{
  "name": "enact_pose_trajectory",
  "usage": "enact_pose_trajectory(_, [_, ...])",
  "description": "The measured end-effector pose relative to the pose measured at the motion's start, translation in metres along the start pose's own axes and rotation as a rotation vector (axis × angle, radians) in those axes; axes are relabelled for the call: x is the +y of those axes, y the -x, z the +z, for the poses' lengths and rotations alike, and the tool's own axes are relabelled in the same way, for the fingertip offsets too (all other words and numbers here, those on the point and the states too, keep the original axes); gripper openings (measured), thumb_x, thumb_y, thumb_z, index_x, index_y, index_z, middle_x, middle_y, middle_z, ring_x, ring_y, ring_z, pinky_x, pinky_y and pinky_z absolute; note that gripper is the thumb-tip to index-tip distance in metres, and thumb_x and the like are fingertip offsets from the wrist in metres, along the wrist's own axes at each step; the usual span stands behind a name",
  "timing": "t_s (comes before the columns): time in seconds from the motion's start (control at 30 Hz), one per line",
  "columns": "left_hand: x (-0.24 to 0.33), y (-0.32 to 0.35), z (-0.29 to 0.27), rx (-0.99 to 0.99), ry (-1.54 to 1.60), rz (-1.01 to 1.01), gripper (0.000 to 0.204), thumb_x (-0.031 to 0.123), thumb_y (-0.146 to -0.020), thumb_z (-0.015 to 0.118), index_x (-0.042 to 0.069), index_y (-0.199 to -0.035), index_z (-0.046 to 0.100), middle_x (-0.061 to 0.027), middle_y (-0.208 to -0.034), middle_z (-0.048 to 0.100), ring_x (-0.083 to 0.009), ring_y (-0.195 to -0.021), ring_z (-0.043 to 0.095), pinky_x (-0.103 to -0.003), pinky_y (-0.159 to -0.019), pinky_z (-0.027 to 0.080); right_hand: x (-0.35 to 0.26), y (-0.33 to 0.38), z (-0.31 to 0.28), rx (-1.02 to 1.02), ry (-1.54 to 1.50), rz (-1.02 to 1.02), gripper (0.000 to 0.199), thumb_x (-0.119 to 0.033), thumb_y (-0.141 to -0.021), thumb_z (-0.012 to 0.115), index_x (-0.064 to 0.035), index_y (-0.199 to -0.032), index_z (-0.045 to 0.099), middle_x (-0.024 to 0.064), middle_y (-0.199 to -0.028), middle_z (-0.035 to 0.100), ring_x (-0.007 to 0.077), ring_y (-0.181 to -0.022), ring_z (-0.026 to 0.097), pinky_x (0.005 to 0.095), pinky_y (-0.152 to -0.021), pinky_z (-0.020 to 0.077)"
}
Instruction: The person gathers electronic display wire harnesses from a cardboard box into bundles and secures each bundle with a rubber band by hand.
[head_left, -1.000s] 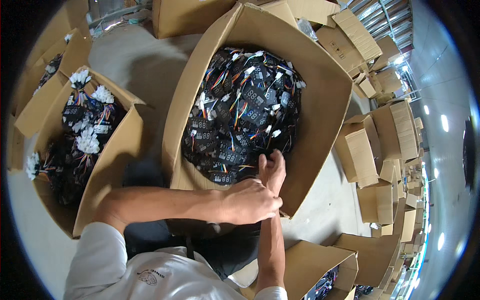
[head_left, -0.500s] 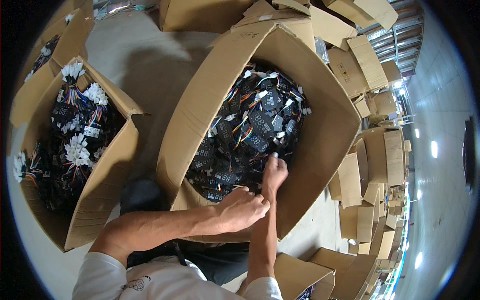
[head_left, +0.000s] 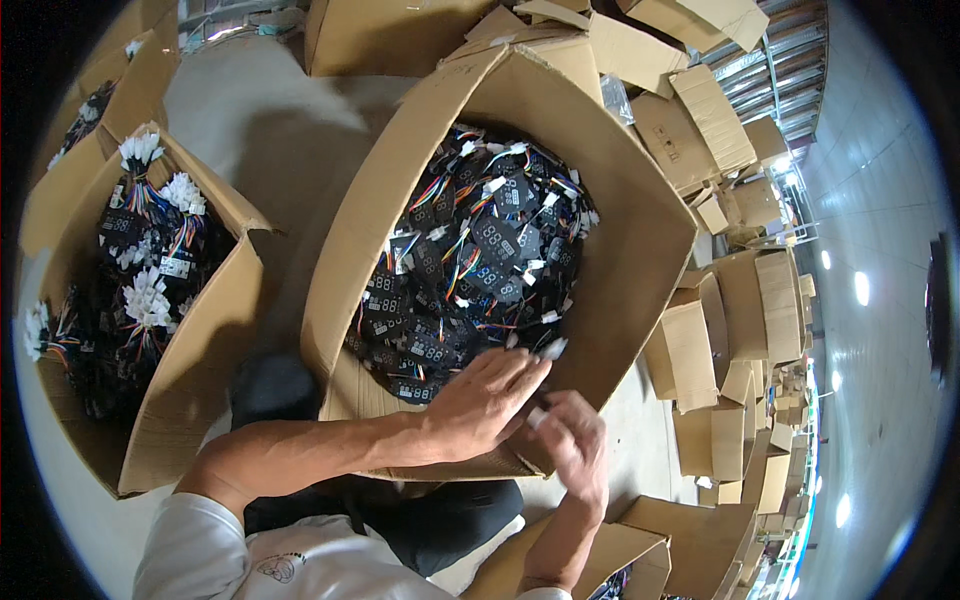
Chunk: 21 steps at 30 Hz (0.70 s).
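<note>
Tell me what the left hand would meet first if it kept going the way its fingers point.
Probably the small white plastic connector just beyond the left hand; depth is unclear.

Large cardboard box [head_left: 640, 230] — open-topped, brown, flaps folded outward, occupying the centre of the view and tilted toward the person. It is filled with a loose heap of small black circuit boards [head_left: 480, 270], each trailing multicoloured wires ending in white plugs; the boards lie at random angles, tangled together.

At 6 o'clock of the heap, on the box's near edge, a white plug [head_left: 553, 348] projects from the fingertips of the left hand [head_left: 480, 400]. A second white piece [head_left: 537, 417] — small, partly hidden — sits at the fingers of the right hand [head_left: 575, 445], just beside it at 5 o'clock.
</note>
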<state>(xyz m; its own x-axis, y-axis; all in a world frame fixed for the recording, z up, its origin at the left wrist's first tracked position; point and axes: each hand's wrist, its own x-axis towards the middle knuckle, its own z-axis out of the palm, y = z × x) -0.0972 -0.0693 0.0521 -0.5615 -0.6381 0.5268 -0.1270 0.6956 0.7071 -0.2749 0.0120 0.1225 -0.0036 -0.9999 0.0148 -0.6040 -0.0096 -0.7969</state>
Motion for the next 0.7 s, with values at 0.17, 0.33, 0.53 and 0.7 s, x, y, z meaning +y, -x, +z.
enact_pose_trajectory(0.17, [-0.012,0.003,0.014,-0.169,0.410,-0.350,0.019,0.013,-0.086,0.065,0.004,-0.103,0.067,-0.0227,-0.079,0.067,-0.0409,-0.077,0.067,-0.050,-0.068,0.052,-0.020,-0.024,-0.016,-0.285,-0.144,0.122,0.029,-0.025,-0.093,0.068,0.0038,-0.092,0.064,0.0137,-0.100,0.066,0.0219,-0.091,0.065,0.0319,-0.079,0.0503])
enact_pose_trajectory(0.33, [-0.006,-0.013,-0.016,-0.153,0.937,-0.624,0.024,0.020,-0.096,0.062,-0.002,-0.104,0.067,-0.0243,-0.073,0.064,-0.0347,-0.064,0.066,-0.040,-0.057,0.047,0.012,-0.099,-0.030,0.066,-0.339,0.092,0.036,-0.030,-0.103,0.057,0.0045,-0.110,0.064,0.0140,-0.108,0.068,0.0203,-0.093,0.068,0.0334,-0.087,0.0540])
enact_pose_trajectory(0.53, [-0.011,-0.004,-0.013,-0.257,0.467,-0.409,0.025,0.028,-0.096,0.062,0.005,-0.105,0.068,-0.0204,-0.068,0.064,-0.0395,-0.063,0.065,-0.048,-0.057,0.049,0.148,-0.254,-0.067,0.290,0.140,0.041,0.035,-0.023,-0.094,0.063,0.0027,-0.118,0.063,0.0147,-0.104,0.070,0.0228,-0.098,0.069,0.0336,-0.086,0.0534])
enact_pose_trajectory(0.7, [-0.022,-0.005,-0.029,-0.195,0.383,-0.402,0.024,0.030,-0.096,0.061,0.007,-0.098,0.065,-0.0178,-0.066,0.064,-0.0381,-0.062,0.066,-0.049,-0.056,0.051,0.173,-0.351,-0.066,0.424,0.651,0.045,0.045,-0.019,-0.087,0.066,0.0023,-0.125,0.059,0.0210,-0.115,0.068,0.0345,-0.107,0.066,0.0417,-0.092,0.0517])
